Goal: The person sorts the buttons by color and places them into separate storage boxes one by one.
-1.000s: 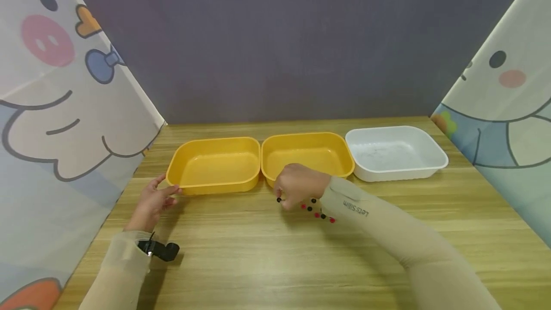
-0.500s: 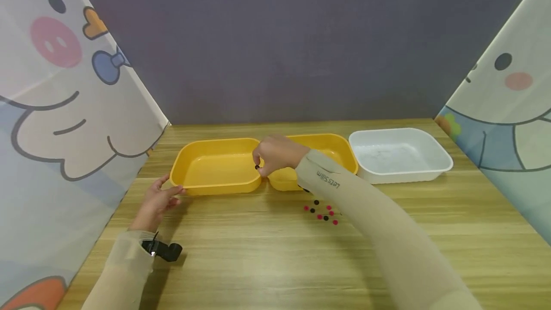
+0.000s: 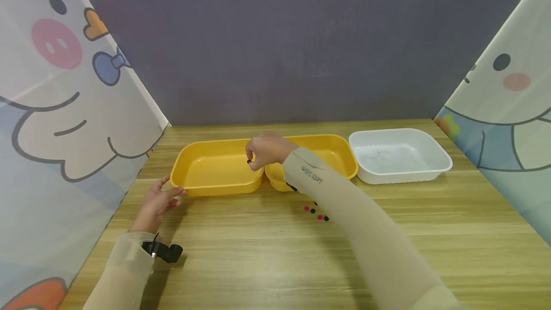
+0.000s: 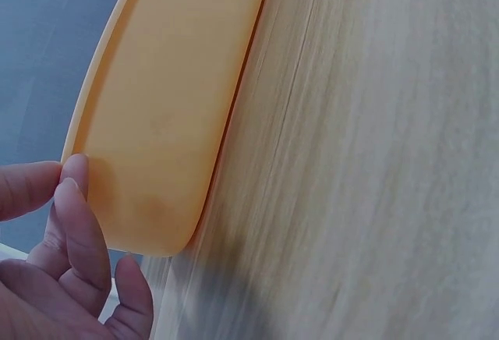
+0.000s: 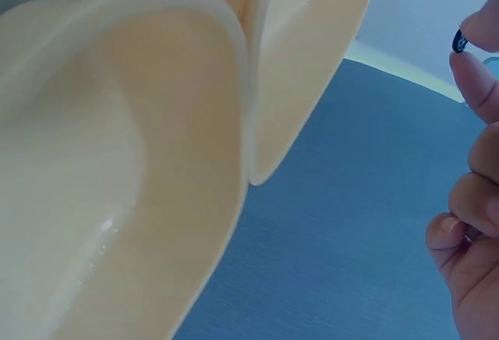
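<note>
Grip: your right hand [image 3: 268,151] pinches black piece [image 5: 460,41] over right end of left yellow tray [image 3: 221,189]; farther left than half-second ago, so carry looks nearly complete, release not yet made. Your left hand [image 3: 157,202] pinches tray's left-front rim; loose pieces [image 3: 313,211] lie right-front of tray.

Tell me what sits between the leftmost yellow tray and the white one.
A second yellow tray, partly covered by the right arm's beige sleeve. The head view shows it.
</note>
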Tool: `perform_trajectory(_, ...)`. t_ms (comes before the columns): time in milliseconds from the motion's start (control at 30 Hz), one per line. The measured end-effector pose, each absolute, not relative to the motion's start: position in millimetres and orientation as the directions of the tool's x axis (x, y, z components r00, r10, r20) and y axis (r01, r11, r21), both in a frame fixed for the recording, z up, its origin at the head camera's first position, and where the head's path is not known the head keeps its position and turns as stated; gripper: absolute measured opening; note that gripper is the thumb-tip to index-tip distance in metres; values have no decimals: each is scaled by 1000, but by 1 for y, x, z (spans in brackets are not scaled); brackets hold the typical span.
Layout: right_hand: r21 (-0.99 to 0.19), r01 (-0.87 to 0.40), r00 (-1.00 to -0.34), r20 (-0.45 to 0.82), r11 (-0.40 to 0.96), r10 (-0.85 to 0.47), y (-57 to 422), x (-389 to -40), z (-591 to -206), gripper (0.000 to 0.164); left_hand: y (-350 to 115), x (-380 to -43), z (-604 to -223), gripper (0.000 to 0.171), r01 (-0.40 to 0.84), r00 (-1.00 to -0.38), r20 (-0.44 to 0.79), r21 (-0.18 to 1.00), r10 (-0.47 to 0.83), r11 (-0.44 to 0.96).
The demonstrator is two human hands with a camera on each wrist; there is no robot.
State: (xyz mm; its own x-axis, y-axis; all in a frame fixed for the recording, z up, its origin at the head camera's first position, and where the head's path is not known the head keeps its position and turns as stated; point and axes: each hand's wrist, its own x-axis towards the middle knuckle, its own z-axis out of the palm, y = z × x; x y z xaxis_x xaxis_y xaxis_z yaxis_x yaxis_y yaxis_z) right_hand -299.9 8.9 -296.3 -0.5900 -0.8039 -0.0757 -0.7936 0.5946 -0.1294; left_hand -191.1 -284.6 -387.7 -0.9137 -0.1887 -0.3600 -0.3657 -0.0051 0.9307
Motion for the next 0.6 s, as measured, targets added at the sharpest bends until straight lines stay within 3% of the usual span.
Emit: perform_trajectory(600,-93,-800,-588,-77,593,-805,-4,-302,-321,8,-285,-192,-390,81,-360,-914,-359,933,-190,-30)
